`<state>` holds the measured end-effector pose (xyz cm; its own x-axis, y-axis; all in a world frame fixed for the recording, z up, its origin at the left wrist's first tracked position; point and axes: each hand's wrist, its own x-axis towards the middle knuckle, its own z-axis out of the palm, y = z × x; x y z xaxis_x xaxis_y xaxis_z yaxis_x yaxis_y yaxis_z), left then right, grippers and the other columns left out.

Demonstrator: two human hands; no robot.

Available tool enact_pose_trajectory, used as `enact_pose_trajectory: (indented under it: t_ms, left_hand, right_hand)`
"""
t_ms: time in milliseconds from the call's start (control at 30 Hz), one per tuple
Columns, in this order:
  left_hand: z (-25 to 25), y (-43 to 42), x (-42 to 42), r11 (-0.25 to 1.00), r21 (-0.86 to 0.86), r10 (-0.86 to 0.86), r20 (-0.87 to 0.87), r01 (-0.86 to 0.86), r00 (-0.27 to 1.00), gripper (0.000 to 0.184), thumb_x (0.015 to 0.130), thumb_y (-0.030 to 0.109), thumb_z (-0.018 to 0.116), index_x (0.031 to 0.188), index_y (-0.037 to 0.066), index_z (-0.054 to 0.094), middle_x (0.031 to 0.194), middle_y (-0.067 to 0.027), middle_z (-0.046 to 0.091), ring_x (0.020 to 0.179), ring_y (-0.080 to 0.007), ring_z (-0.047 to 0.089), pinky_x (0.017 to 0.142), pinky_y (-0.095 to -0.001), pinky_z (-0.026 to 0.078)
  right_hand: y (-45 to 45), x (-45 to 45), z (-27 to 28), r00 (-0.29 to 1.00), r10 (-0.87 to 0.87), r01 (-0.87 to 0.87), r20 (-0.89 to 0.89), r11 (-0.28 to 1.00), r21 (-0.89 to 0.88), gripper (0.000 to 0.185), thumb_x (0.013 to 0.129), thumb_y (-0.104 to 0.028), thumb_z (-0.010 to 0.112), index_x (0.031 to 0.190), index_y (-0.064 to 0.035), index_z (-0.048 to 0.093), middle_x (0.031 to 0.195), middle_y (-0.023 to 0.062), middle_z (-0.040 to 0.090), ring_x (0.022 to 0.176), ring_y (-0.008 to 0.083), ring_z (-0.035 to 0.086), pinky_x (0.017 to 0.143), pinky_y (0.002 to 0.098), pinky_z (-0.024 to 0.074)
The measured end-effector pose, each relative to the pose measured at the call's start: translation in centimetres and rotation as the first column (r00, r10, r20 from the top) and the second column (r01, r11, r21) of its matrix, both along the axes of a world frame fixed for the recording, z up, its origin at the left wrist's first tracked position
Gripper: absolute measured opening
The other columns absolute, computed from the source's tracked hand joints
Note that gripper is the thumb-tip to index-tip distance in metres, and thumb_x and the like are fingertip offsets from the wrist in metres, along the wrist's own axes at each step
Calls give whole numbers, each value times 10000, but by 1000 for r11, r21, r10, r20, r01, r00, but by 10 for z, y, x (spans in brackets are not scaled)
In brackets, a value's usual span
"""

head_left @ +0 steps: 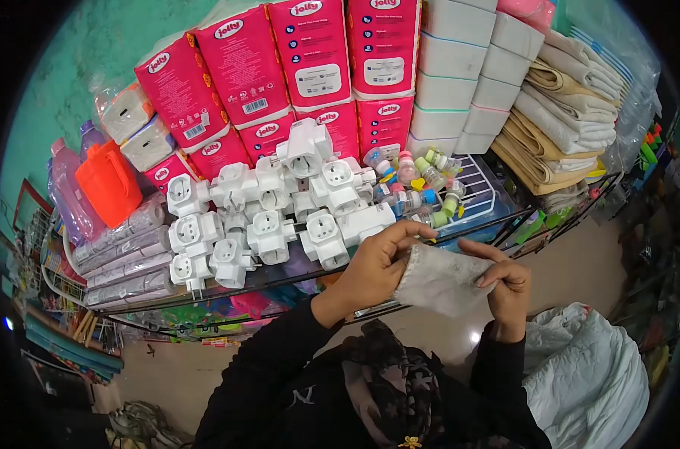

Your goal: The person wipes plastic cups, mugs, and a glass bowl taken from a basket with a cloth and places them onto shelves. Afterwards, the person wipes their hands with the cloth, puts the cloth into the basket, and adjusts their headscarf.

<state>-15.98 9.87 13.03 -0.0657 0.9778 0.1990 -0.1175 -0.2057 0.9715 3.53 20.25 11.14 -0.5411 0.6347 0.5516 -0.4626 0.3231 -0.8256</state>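
Observation:
A small, smudged whitish cloth [443, 283] is stretched between my hands, in front of the shelf edge. My left hand [377, 262] grips its left side, with the index finger reaching along the top. At the right edge my right hand [504, 280] pinches the cloth between thumb and fingers. Just beyond my left hand stand several white plug adapters [269, 236], stacked in a group. Small bottles with coloured caps [430, 176] lie behind my hands on a white wire rack [478, 191].
Pink jolly tissue packs [242, 67] line the back, beside stacked white boxes [450, 56] and folded beige cloths [553, 127]. On the left are an orange jug [109, 183] and clear-wrapped rolls [130, 258]. A large white sack [583, 374] lies on the floor at right.

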Motion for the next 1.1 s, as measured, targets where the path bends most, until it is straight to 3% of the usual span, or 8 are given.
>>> enact_pose_trajectory:
  t_ms: [167, 300, 400, 667, 767, 900, 1033, 1100]
  left_hand:
    - [-13, 3, -4, 994, 103, -42, 17, 40, 999, 346, 827, -115, 409, 1133, 25, 486, 1009, -53, 552, 939, -74, 515, 775, -211, 410]
    - [-31, 0, -7, 990, -74, -97, 284, 123, 954, 296, 872, 58, 543, 1155, 10, 469, 1038, -71, 578, 933, -118, 560, 826, -256, 437]
    - [-28, -6, 17, 997, 75, -33, 175, 20, 984, 336, 853, 123, 594, 1151, 17, 480, 1046, -83, 579, 927, -134, 568, 820, -275, 440]
    - [-32, -32, 17, 986, -115, 60, -411, -118, 910, 264, 811, 135, 645, 1039, 27, 568, 977, -81, 612, 891, -158, 586, 765, -285, 452]
    - [-25, -48, 12, 983, -57, 125, -472, -172, 873, 240, 804, 114, 646, 1016, 25, 579, 965, -85, 616, 871, -170, 593, 750, -283, 456]
    - [-21, -79, 1, 979, 16, 180, -526, -203, 831, 226, 801, 91, 640, 1009, 24, 581, 964, -92, 617, 850, -189, 598, 733, -286, 460]
    - [-21, -127, -25, 966, 35, 239, -493, -255, 837, 224, 804, 82, 634, 1013, 24, 580, 960, -90, 617, 847, -191, 597, 725, -289, 460]
    - [-27, -156, -41, 960, 34, 263, -461, -279, 848, 223, 805, 80, 633, 1014, 23, 579, 957, -88, 617, 849, -189, 597, 723, -289, 459]
  right_hand:
    - [15, 19, -3, 971, 27, -60, 239, 990, 130, 291, 566, 128, 421, 676, -7, 655, 958, 197, 629, 798, 238, 614, 703, 287, 468]
    - [12, 19, 2, 946, -23, -38, 323, 982, 183, 310, 536, 122, 403, 668, 5, 658, 896, 181, 623, 796, 242, 614, 712, 282, 466]
    - [11, 15, -2, 937, -25, -43, 349, 982, 185, 322, 527, 116, 395, 670, 9, 662, 877, 175, 622, 801, 244, 614, 723, 285, 464]
    - [17, 7, -22, 922, 259, -295, 288, 951, 88, 314, 590, 78, 448, 779, -5, 683, 897, 169, 622, 836, 251, 607, 762, 302, 450]
    - [9, -2, -25, 903, 404, -406, 145, 914, -18, 291, 622, 51, 511, 849, -13, 682, 912, 164, 622, 849, 260, 604, 769, 307, 446]
    - [-22, -23, -41, 886, 323, -324, 333, 944, -53, 300, 645, -11, 625, 944, -4, 624, 945, 158, 622, 875, 239, 600, 773, 293, 439]
    - [-47, -52, -57, 803, 211, -397, 557, 887, 236, 326, 653, -40, 676, 952, -9, 550, 961, 129, 616, 876, 193, 584, 763, 284, 432]
    - [-84, -71, -53, 858, 410, -382, 310, 912, -147, 305, 688, -51, 673, 944, -17, 511, 927, 95, 600, 849, 144, 555, 740, 261, 421]
